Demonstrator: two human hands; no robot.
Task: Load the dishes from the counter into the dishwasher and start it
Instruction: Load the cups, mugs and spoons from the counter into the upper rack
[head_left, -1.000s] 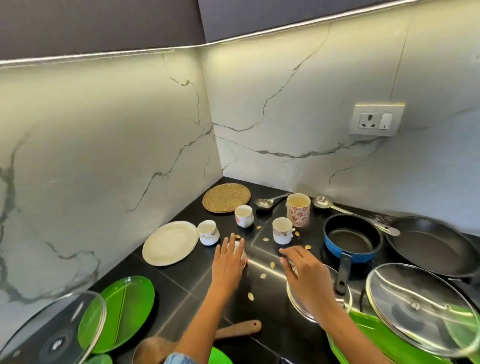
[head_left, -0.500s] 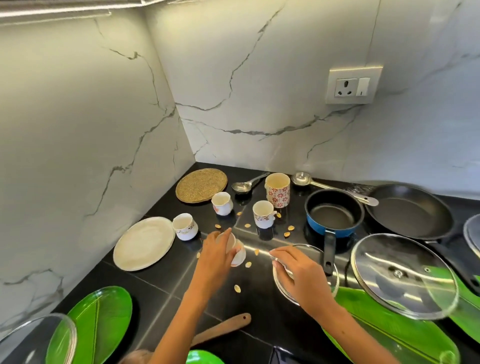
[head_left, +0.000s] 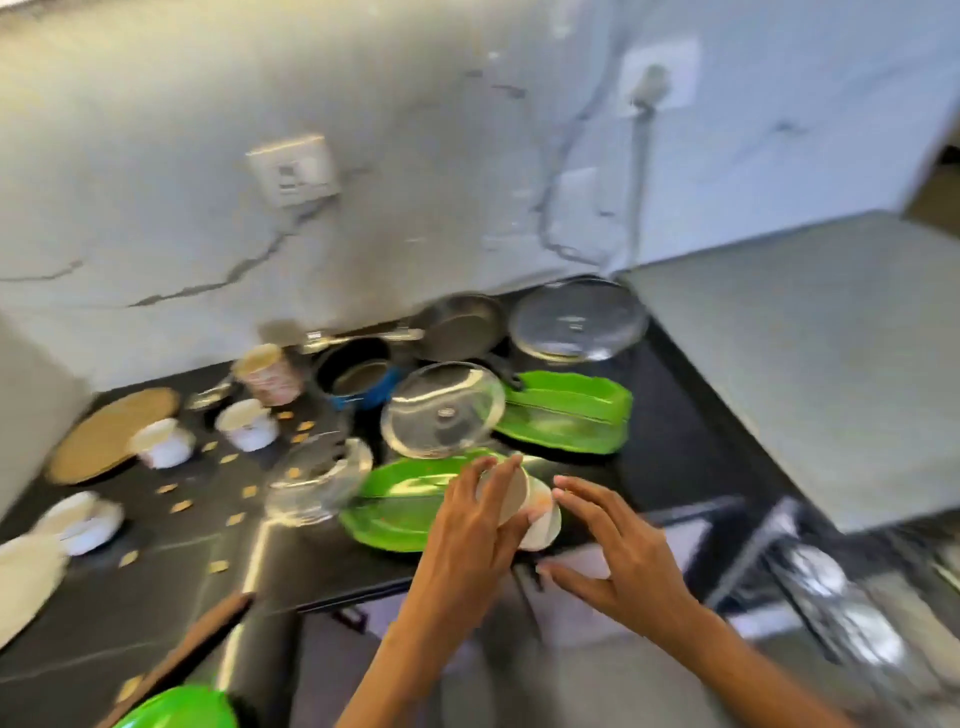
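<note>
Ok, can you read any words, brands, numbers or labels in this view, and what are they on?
No text can be read; the frame is motion-blurred.
Patterned mug: a reddish print, no legible letters.
Wall socket plate: blurred markings only, nothing readable.
White cup held in the left hand: an orange mark, too blurred to read.

A white marble-look wall (head_left: 415, 156) with dark veins rises behind the black bench (head_left: 156, 597); it carries a switch plate (head_left: 293, 169) and, further right, a socket (head_left: 657, 78) with a plug in it, whose cord (head_left: 639, 182) hangs down the wall. Small yellowish crumbs (head_left: 234, 518) lie scattered over the left part of the bench, and a round woven mat (head_left: 111, 434) lies flat near the left wall. To the right of the bench a grey flat surface (head_left: 831, 364) stands, blurred by camera motion.
</note>
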